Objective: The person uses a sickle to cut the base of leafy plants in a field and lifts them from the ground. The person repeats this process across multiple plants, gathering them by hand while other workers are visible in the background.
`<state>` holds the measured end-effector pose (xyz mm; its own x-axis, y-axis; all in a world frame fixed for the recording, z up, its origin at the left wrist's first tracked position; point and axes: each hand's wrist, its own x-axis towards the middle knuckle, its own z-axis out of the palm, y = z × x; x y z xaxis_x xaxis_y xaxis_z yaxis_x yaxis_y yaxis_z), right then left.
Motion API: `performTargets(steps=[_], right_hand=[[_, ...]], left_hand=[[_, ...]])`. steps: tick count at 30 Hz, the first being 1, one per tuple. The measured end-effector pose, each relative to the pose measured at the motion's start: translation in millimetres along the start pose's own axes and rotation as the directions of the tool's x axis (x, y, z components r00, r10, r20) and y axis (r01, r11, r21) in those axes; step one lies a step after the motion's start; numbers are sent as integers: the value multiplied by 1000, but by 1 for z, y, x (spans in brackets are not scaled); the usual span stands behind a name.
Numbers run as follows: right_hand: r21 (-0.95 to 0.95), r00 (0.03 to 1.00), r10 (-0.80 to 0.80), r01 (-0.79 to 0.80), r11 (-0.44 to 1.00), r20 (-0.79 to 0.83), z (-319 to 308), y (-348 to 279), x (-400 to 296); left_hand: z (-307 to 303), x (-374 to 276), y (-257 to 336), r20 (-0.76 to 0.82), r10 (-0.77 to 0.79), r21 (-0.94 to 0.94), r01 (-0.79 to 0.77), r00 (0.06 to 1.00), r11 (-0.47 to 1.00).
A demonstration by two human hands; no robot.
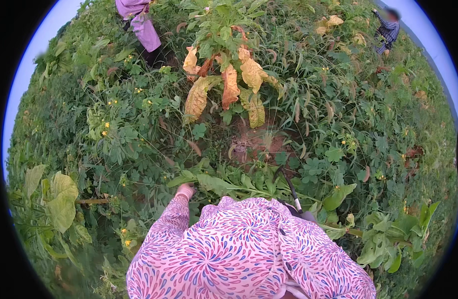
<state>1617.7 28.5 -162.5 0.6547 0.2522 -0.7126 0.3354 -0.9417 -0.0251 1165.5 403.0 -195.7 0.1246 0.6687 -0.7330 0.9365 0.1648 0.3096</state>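
Note:
My left hand is down among the green leaves at the left end of a leafy stalk lying across the ground before me. Leaves cover its fingers, so its grip is unclear. My right hand is out of view behind the patterned sleeve. Just past that sleeve juts a hand tool with a dark, hooked head and a pale section lower on its shaft. A grey patch shows beside the shaft; I cannot tell what it is.
Ahead stands a tall leafy plant with drooping yellow and brown leaves over bare soil. Dense weeds surround me. Cut-looking stalks lie left and right. One person in pink and another in checks are farther off.

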Motion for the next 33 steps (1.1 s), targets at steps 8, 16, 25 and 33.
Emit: performTargets(steps=[8,16,25,33], right_hand=[[68,995,71,-66,995,-68,10,-74,-9],[-92,984,-11,-5,996,-177,-73,-122,-83],[409,968,85,19,912,-235,-109,-111,-76],[864,980,190,-142,483,56,-80,-108,-37]], left_hand=[[-34,59,-1,-8,61,-57,-62,998,996],[-54,105,-34,-13,52,-160,-53,999,986],[-63,134,-76,121,193,-213,-165,974,963],[-98,109,-39,139,166,61,-176,976,982]])
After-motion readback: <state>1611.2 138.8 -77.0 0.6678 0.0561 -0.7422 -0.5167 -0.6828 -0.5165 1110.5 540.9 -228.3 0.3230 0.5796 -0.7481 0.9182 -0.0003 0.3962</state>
